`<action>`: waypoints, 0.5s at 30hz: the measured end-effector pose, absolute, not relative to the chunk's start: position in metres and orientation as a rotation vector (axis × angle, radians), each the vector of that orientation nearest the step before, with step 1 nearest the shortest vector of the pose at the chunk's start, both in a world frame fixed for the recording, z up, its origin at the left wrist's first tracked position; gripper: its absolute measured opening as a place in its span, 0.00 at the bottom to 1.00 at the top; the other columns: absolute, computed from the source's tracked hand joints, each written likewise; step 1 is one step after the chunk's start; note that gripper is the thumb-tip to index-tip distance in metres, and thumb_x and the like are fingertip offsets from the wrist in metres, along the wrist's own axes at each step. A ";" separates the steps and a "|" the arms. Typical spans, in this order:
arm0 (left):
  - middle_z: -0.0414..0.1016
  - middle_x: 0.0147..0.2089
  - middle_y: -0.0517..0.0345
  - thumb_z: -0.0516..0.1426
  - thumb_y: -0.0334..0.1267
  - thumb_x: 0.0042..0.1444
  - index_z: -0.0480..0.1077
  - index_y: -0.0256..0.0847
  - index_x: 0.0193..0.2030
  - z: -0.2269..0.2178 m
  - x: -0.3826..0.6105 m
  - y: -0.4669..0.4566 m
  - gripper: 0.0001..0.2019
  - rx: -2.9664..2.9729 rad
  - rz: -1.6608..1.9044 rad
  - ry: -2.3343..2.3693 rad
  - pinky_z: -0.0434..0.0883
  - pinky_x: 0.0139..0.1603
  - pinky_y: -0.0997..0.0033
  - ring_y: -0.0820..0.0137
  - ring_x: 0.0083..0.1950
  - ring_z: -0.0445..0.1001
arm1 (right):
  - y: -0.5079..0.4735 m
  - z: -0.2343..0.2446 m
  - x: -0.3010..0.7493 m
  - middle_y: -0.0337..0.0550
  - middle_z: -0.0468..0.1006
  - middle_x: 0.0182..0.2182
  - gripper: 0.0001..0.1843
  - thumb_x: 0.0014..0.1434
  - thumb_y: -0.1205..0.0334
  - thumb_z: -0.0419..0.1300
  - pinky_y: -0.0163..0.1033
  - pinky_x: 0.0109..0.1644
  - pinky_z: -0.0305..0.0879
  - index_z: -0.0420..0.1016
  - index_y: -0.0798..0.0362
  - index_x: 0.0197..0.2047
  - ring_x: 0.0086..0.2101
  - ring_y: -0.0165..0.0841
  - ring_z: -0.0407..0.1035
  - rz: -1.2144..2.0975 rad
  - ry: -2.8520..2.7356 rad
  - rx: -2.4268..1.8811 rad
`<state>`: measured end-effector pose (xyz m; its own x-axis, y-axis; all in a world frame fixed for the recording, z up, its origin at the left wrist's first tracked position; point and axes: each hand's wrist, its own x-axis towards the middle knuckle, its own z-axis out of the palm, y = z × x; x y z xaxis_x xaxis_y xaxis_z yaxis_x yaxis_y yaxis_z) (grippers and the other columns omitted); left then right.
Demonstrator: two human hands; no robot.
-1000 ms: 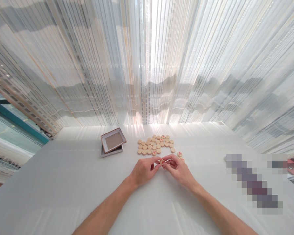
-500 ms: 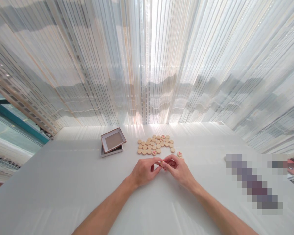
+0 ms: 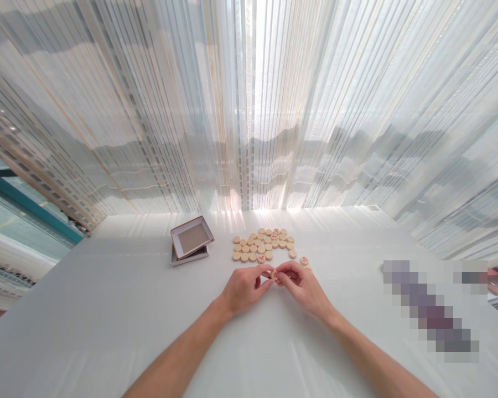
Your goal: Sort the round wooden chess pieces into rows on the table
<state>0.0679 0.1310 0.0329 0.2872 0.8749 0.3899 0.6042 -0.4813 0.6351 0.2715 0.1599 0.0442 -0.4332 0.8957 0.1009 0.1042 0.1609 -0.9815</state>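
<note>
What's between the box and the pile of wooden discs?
Nothing; the head view shows only bare white table between the box and the discs.

1. The Chinese chess piece (image 3: pixel 275 274), pinched between my left hand (image 3: pixel 244 287) and my right hand (image 3: pixel 305 288), shows its red-marked face to the camera again. Half a second ago it was turned and the red barely showed.
2. My right hand's fingers have closed in. A second ago a sliver of tabletop showed between index finger and thumb; now that gap is shut.
3. Since half a second ago, the pinch has crept slightly toward the tabletop's far edge.
</note>
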 end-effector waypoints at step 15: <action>0.83 0.40 0.64 0.59 0.35 0.62 0.73 0.48 0.52 0.033 0.068 0.130 0.12 2.185 1.029 1.320 0.71 0.34 0.76 0.75 0.26 0.71 | 0.161 0.041 0.272 0.44 0.81 0.39 0.12 0.62 0.51 0.64 0.42 0.47 0.74 0.75 0.50 0.41 0.40 0.38 0.77 1.278 -1.748 -0.998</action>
<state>0.0682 0.1302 0.0330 0.2879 0.8749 0.3894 0.5913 -0.4823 0.6464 0.2717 0.1613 0.0408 -0.4242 0.8980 0.1168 0.1615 0.2019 -0.9660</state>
